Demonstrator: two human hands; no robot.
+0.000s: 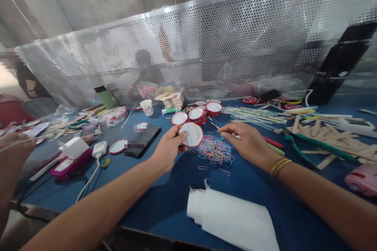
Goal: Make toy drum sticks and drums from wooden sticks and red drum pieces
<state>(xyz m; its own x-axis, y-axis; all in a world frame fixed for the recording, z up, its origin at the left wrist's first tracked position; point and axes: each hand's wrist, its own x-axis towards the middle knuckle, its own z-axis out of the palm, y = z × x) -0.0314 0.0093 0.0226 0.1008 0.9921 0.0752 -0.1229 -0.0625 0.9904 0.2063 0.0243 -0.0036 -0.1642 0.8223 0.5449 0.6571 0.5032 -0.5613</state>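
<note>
My left hand (168,148) is closed on a round red-rimmed lid with a clear white face (191,134), held tilted just above the blue table (165,200). My right hand (246,141) hovers palm down over the right edge of a heap of small coloured rubber bands (214,150); its fingers are curled loosely and point left, and what they pinch, if anything, is hidden. More red-rimmed lids (196,114) lie in a cluster just behind the held one. A gold bangle (279,166) circles my right wrist.
White folded paper (232,217) lies at the near edge. Wooden sticks and green pliers (321,141) cover the right side. A phone (143,140), chargers and a pink device (69,163) lie left. A perforated metal screen (206,43) closes the back; another person's hand (14,149) is far left.
</note>
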